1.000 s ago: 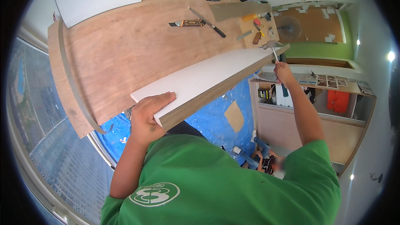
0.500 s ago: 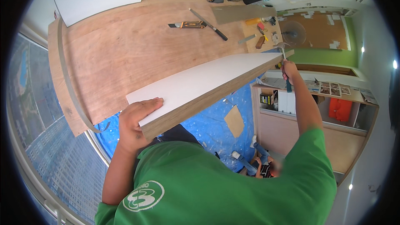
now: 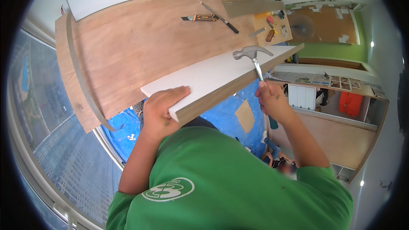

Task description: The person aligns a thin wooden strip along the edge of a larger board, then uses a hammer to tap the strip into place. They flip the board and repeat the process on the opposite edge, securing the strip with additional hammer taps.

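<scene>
My left hand [image 3: 164, 113] grips the near left end of a long board [image 3: 213, 71], fingers on its white face. Wood-grain edging [image 3: 230, 89] runs along the board's near side, which stretches away to the right. In my right hand [image 3: 271, 98] is a claw hammer [image 3: 254, 55], its fingers wrapped round the handle. The hammer's metal head stands over the white face near the wood-grain edge; whether it touches I cannot tell.
A utility knife [image 3: 200, 18] and a dark-handled file [image 3: 219, 17] lie on the wooden tabletop [image 3: 128, 47]. A loose edging strip [image 3: 76, 68] curls at the left. Beyond the blue floor sheet [image 3: 221, 110], a person [image 3: 277, 151] sits low beside a cabinet [image 3: 319, 130].
My right hand has brought the hammer from the board's far right end back toward me, and its head is now over the board's middle. My left hand still holds the near end.
</scene>
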